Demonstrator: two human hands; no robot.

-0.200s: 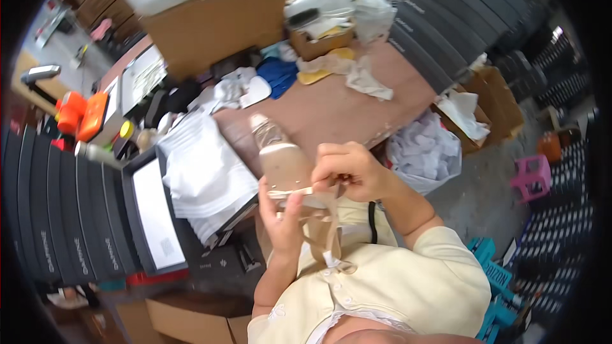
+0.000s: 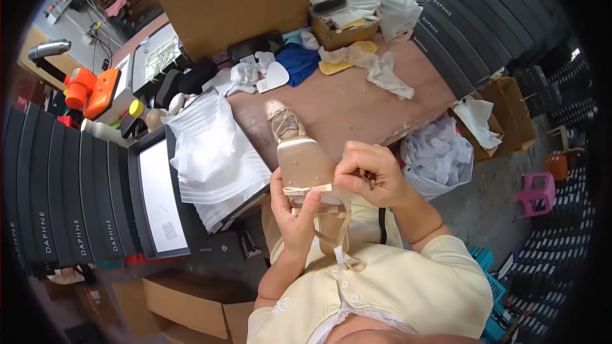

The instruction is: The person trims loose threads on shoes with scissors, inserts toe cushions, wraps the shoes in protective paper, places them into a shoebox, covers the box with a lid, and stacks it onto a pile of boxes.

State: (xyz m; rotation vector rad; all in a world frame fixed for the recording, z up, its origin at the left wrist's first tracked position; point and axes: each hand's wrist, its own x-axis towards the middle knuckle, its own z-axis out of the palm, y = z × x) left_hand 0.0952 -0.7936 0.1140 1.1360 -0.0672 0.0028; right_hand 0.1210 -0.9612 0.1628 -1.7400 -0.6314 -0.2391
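Note:
A beige ballet flat with a square toe, tiny studs, a thin bow and long ribbon straps is held in front of my chest, toe pointing away. My left hand wraps round its left side, the thumb on the edge by the bow. Closed at the bow's right end is my right hand. A small dark object pokes from that fist; its kind is unclear. Beyond the toe, a second beige shoe with criss-crossed straps lies on the table, its near end hidden.
At left, an opened shoebox holds white tissue paper, beside several dark shoeboxes. More dark boxes are stacked at right. A bag of crumpled paper stands by the table's right edge. A large carton stands at the back.
The whole view has shifted, with the scene now lying further right and sharper. Both hands keep their hold at the shoe's bow; the right fist has turned slightly, showing the dark object more.

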